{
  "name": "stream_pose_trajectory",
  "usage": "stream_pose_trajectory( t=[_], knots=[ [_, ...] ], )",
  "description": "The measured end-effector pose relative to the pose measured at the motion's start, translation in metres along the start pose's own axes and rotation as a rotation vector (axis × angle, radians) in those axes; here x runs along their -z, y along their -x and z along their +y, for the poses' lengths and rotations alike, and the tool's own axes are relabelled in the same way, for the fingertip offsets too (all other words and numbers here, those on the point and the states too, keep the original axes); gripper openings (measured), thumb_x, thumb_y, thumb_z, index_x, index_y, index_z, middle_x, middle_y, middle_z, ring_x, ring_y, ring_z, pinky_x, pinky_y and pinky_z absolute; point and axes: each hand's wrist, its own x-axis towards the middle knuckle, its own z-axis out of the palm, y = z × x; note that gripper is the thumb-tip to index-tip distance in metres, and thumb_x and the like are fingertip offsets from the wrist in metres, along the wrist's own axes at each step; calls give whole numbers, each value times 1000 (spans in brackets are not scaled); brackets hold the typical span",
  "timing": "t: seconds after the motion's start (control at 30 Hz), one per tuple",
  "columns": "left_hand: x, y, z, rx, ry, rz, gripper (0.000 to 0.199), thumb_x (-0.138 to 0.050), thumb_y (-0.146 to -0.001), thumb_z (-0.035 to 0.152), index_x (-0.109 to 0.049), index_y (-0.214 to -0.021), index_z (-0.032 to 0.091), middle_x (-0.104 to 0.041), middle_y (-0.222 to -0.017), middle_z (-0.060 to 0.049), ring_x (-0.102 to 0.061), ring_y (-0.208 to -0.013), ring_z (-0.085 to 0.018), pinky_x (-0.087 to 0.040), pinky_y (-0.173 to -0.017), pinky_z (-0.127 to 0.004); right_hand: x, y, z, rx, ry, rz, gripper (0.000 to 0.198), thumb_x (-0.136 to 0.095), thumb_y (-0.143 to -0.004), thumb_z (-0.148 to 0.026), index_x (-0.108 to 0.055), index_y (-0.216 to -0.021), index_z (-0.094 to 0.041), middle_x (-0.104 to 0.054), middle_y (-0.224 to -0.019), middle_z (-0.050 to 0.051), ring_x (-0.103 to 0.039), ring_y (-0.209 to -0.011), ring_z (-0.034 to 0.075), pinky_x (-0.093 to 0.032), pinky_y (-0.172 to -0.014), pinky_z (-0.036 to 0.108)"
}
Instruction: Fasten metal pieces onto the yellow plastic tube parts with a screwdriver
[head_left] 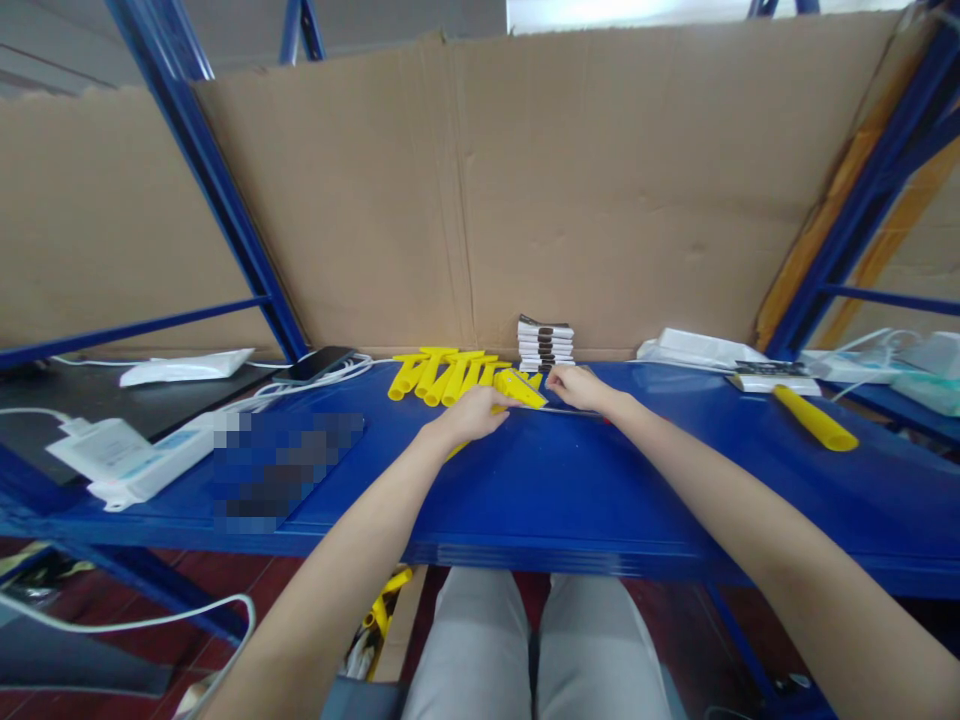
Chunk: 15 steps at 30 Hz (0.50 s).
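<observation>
My left hand (480, 415) is wrapped round a yellow T-shaped plastic tool (520, 388), whose flat head points up and right. The tool's tubular handle shows partly below the palm. My right hand (576, 388) is closed in a pinch just right of the tool's head; what its fingers hold, if anything, is hidden. A thin, dark, straight strip (559, 410) runs from the tool's head towards my right wrist. Behind my left hand lies a row of several similar yellow tools (439, 378). A stack of white packets with dark bands (546, 343) stands just behind my right hand.
On the blue table (525, 490) a yellow tube (816, 418) lies at the right. A power strip (161, 460), cables and a dark phone (319, 364) are at the left. A cardboard sheet (600, 190) walls the back. Below, a box (401, 625) holds yellow pieces.
</observation>
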Motion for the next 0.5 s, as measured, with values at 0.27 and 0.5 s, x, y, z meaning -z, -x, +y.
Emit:
stream_pose_trajectory(
  t=[0.27, 0.5],
  knots=[
    [-2, 0, -3, -46, 77, 21, 39, -56, -80, 8, -73, -112, 22, -75, -105, -7, -68, -98, -21, -49, -95, -35, 6, 7, -19, 211, -213, 196, 13, -48, -87, -13, -60, -83, -16, -63, -82, 5, -55, -74, 15, -40, -69, 24],
    [-1, 0, -3, -53, 95, 29, 37, -57, -80, 7, -74, -109, 23, -75, -104, -7, -68, -96, -21, -49, -94, -35, 10, 13, -26, 355, -108, 131, 17, -49, -86, -12, -65, -82, -15, -64, -85, 7, -56, -77, 16, -41, -72, 26]
  ],
)
